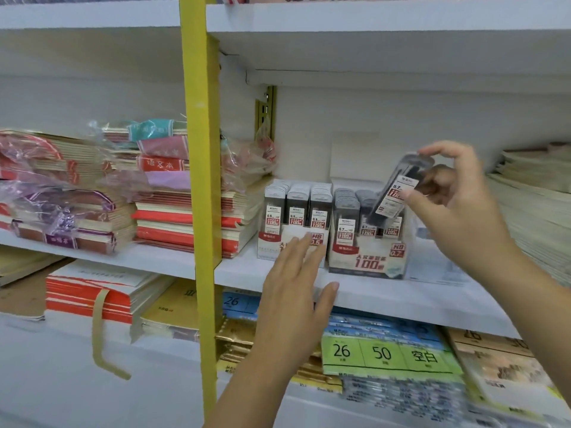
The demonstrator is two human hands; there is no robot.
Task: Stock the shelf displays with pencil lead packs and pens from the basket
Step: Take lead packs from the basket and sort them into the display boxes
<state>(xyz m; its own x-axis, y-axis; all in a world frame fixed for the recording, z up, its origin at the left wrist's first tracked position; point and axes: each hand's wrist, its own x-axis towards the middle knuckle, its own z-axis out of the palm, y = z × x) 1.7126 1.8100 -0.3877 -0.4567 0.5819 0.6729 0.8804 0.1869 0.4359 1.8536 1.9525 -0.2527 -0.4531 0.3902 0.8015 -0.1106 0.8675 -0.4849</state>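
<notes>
Two display boxes of pencil lead packs stand on the white shelf (386, 299): the 0.5 box (292, 225) on the left and the 0.7 box (367, 242) on the right, both holding rows of dark packs. My right hand (454, 205) pinches a tilted 0.7 lead pack (394, 193) just above the right side of the 0.7 box. My left hand (296, 291) is stretched out with straight fingers in front of the 0.5 box, fingertips at its lower front; whether they touch it I cannot tell. No basket or pens are in view.
A yellow upright post (202, 180) divides the shelving. Stacks of wrapped exercise books (160, 196) fill the shelf to the left, and paper stacks (531, 196) lie to the right. Below are notebooks and green-labelled packs (383, 353).
</notes>
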